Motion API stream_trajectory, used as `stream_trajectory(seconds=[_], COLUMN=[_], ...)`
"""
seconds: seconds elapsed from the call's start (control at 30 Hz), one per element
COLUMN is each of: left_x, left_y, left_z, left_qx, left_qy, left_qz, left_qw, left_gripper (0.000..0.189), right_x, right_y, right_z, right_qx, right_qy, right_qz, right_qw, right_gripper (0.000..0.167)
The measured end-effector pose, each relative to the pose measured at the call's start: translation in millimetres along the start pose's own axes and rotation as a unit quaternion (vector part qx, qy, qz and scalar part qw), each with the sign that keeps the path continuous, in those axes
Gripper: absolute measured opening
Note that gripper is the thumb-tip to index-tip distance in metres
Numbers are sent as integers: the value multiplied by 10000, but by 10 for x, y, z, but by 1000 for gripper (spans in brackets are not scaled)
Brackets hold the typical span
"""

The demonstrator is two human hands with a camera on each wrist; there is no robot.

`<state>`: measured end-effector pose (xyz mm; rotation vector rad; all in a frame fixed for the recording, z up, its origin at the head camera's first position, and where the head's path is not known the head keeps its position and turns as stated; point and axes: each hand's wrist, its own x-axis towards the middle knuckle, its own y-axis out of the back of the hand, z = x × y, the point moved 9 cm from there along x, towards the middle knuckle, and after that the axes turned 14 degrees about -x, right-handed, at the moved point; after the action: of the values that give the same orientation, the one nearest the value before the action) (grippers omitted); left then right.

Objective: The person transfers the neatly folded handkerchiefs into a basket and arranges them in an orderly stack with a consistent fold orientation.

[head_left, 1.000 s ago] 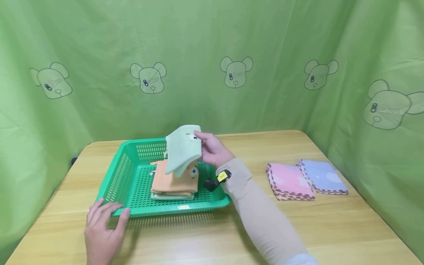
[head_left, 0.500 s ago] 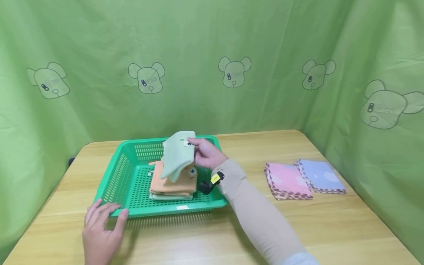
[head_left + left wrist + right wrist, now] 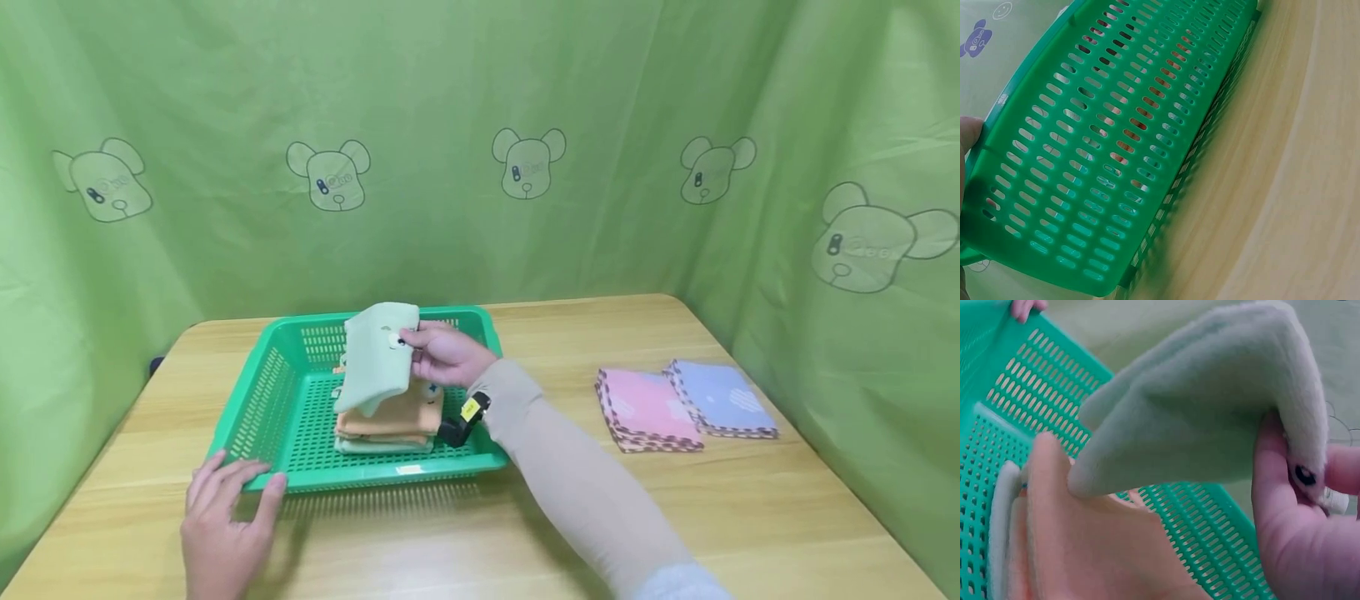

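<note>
My right hand pinches a folded light green towel between thumb and fingers, near a small embroidered eye. The towel hangs over a stack in the green plastic basket; its lower fold meets the orange towel in the right wrist view. Under that orange towel lie another orange edge and a pale green towel. My left hand holds the basket's near left corner, fingers over the rim and thumb at the front. In the left wrist view only bits of that hand show beside the slotted basket wall.
To the right, a folded pink towel with a checked border lies against a blue one on the wooden table. A green curtain with bear heads stands behind and at both sides.
My right hand has brought the light green towel left and down, over the orange towel. The left hand keeps its place at the basket's corner.
</note>
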<state>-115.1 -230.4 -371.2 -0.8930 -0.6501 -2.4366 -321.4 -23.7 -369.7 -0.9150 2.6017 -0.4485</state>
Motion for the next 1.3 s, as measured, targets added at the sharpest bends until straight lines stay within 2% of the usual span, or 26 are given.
stream_trajectory(seconds=[0.23,0.4,0.47,0.53,0.63,0.8,1.0,1.23,1.27,1.3], left_x=[17,17,15,12,6,-2,-3,5,6,6], left_y=[9,9,6,5,11,12,6,6,5,4], left_z=[-4,2,5,7,9,-5,-8,0,1,0], left_qx=[-41,-41,-48,-63,-85,-86,-67,-38,-28,-15], left_qy=[26,41,35,22,-24,-42,-26,7,8,12], left_qz=[-41,-50,-54,-49,-12,19,35,14,5,-6], left_qw=[10000,10000,10000,10000,10000,10000,10000,10000,10000,10000], left_gripper=[23,23,23,23,23,23,23,24,24,24], right_x=[92,106,109,113,112,91,68,19,11,3], right_y=[-24,-64,-35,22,111,238,328,352,359,365], right_z=[55,57,92,154,238,258,207,165,158,143], right_qx=[-337,-434,-538,-686,-1148,-2109,-3222,-4161,-4400,-4733], right_qy=[-29,103,-32,-340,-816,-1126,-986,-781,-779,-763], right_qz=[-26,-175,-38,242,646,1186,1621,1955,2013,2069], right_qw=[9994,9989,9985,9968,9879,9637,9275,8846,8717,8528], right_gripper=[39,41,40,38,35,28,23,45,47,49])
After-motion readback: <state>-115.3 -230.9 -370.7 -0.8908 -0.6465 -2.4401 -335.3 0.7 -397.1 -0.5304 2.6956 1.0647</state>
